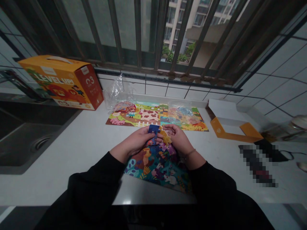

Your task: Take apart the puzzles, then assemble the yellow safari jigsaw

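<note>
My left hand [141, 137] is closed on a dark blue puzzle piece [153, 129], the thumb lying across its face. Close beside it, my right hand [177, 136] pinches a yellow puzzle piece [166, 138]. The two pieces are near each other at the middle of the view; I cannot tell whether they touch. Beneath both hands lies a dark, colourful picture sheet [153, 169] with animals and plants, partly covered by my hands and right sleeve. Just beyond my fingertips lies a brighter farm-and-animal picture sheet [148, 115].
Crumpled clear plastic [120, 92] and a clear bag [182, 113] rest on the farther sheet. An orange carton [64, 83] stands at the back left beside the dark sink [24, 140]. An opened orange-and-white box [232, 127] is on the right, near a blurred-out dark object [259, 166].
</note>
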{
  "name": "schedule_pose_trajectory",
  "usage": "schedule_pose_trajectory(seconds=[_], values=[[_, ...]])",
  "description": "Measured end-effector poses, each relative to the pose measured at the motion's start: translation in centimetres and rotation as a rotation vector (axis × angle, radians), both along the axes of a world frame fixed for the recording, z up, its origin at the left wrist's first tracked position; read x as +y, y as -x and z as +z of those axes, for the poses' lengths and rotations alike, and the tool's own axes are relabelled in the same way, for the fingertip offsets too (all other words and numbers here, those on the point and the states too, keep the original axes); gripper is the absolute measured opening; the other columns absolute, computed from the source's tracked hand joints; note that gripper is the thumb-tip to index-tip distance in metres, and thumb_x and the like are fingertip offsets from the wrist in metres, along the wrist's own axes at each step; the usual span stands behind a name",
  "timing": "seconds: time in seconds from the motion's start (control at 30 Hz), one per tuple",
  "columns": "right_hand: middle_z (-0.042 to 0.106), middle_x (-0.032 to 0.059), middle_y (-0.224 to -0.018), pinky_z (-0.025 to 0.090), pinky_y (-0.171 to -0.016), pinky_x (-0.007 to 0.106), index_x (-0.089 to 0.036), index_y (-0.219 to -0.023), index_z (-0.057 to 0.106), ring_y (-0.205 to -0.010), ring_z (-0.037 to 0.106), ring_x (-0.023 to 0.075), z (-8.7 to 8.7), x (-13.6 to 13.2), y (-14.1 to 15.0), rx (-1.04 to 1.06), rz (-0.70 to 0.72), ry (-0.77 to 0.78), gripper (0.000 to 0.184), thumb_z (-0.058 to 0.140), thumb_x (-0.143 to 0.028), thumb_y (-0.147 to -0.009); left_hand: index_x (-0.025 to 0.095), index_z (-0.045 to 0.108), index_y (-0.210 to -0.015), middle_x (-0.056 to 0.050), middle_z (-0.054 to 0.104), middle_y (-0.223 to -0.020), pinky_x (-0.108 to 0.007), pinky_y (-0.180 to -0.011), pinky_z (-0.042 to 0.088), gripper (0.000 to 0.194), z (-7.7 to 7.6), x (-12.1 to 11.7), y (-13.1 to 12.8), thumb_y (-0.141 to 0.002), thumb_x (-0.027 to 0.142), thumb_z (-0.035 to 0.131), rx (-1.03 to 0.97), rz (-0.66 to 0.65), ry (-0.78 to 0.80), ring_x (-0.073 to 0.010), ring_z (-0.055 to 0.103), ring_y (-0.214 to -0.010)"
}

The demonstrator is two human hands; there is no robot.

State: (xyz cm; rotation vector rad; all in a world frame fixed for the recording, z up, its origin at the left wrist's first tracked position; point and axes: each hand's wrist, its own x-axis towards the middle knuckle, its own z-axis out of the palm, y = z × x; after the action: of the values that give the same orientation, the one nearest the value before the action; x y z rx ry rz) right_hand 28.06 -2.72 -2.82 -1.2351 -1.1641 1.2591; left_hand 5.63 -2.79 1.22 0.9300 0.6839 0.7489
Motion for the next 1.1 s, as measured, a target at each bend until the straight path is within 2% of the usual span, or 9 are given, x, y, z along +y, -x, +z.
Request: schedule_pose_trajectory(seconds=[0.1,0.23,0.47,0.6,0.7,0.8,0.97,1.03,1.1], values=[[0.084,0.0059,-0.105,0.064,-0.081,0.036,-0.025,-0.116,0.075,-0.09,0.078,0.0226,-0.6,0.1,0.0,0.084,0.06,0.11,0.064,0.102,-0.059,-0.069,0.023,0.082,-0.108,-0.009,0.087,-0.109,-0.038,-0.097,0.067,0.022,-0.4,-0.3,-0.4,-0.089,0.032,0.089,-0.028,-0.032,0.0,-0.0231,0.083,-0.094],[0.084,0.0046,-0.1,0.065,-0.081,0.037,-0.026,-0.118,0.077,-0.09,0.078,0.0226,-0.9,-0.1,0.0,0.031,0.057,0.106,0.06,0.097,-0.063,-0.076,0.022,0.079,-0.106,-0.007,0.085,-0.1,-0.034,-0.092,0.065,0.02,-1.4,0.0,-0.9,-0.089,0.029,0.087,0.008,0.045,0.026,-0.0196,0.081,-0.085],[0.082,0.0046,-0.114,0.064,-0.1,0.038,-0.027,-0.117,0.073,-0.102,0.078,0.0209,0.1,-0.6,0.5,0.159,0.141,0.031,0.056,0.102,-0.046,-0.073,0.023,0.075,-0.113,-0.005,0.083,-0.102,-0.035,-0.084,0.062,0.032,-1.7,0.5,-0.8,-0.088,0.036,0.09,0.111,0.181,-0.046,-0.0221,0.077,-0.087],[0.08,0.0036,-0.112,0.064,-0.098,0.038,-0.029,-0.113,0.073,-0.101,0.077,0.021,0.6,-0.8,1.0,0.127,0.173,-0.018,0.053,0.103,-0.039,-0.07,0.022,0.071,-0.114,-0.005,0.081,-0.105,-0.034,-0.086,0.059,0.05,-1.5,0.2,-0.5,-0.075,0.027,0.101,0.174,0.152,-0.164,-0.0218,0.076,-0.093],[0.079,0.0043,-0.11,0.064,-0.097,0.04,-0.028,-0.111,0.075,-0.103,0.076,0.0236,0.8,-0.9,0.9,0.055,0.141,-0.067,0.048,0.1,-0.04,-0.072,0.022,0.07,-0.113,-0.002,0.08,-0.1,-0.032,-0.082,0.057,0.052,-1.5,0.2,-0.4,-0.07,0.016,0.097,0.241,0.176,-0.218,-0.0213,0.075,-0.091],[0.08,0.0055,-0.113,0.064,-0.099,0.042,-0.028,-0.111,0.076,-0.105,0.075,0.0253,0.8,-0.9,0.6,-0.02,0.06,-0.121,0.043,0.097,-0.043,-0.077,0.024,0.071,-0.116,-0.004,0.081,-0.104,-0.036,-0.087,0.06,0.052,-1.3,0.3,-0.4,-0.071,0.014,0.095,0.221,0.19,-0.201,-0.0233,0.077,-0.094],[0.08,0.0073,-0.124,0.063,-0.103,0.041,-0.028,-0.125,0.076,-0.118,0.075,0.0264,0.5,-0.8,0.2,-0.075,0.008,-0.115,0.054,0.097,-0.042,-0.077,0.025,0.071,-0.121,-0.005,0.083,-0.114,-0.04,-0.095,0.063,0.054,-0.8,0.3,-0.3,-0.073,0.018,0.096,0.132,0.156,-0.159,-0.0241,0.079,-0.097],[0.082,0.0073,-0.121,0.064,-0.098,0.039,-0.027,-0.122,0.077,-0.114,0.077,0.0256,0.4,-0.7,0.1,-0.06,0.034,-0.075,0.052,0.097,-0.044,-0.078,0.025,0.071,-0.118,-0.005,0.083,-0.113,-0.04,-0.096,0.063,0.051,-0.9,0.3,-0.2,-0.074,0.018,0.096,0.112,0.15,-0.155,-0.0235,0.08,-0.097],[0.083,0.0069,-0.112,0.065,-0.082,0.035,-0.025,-0.112,0.078,-0.099,0.077,0.0238,0.5,-0.6,-0.2,-0.057,0.011,-0.043,0.046,0.096,-0.05,-0.078,0.024,0.072,-0.115,-0.005,0.084,-0.111,-0.039,-0.095,0.063,0.048,-1.4,0.6,-0.2,-0.074,0.018,0.096,0.111,0.16,-0.159,-0.0233,0.08,-0.098]])
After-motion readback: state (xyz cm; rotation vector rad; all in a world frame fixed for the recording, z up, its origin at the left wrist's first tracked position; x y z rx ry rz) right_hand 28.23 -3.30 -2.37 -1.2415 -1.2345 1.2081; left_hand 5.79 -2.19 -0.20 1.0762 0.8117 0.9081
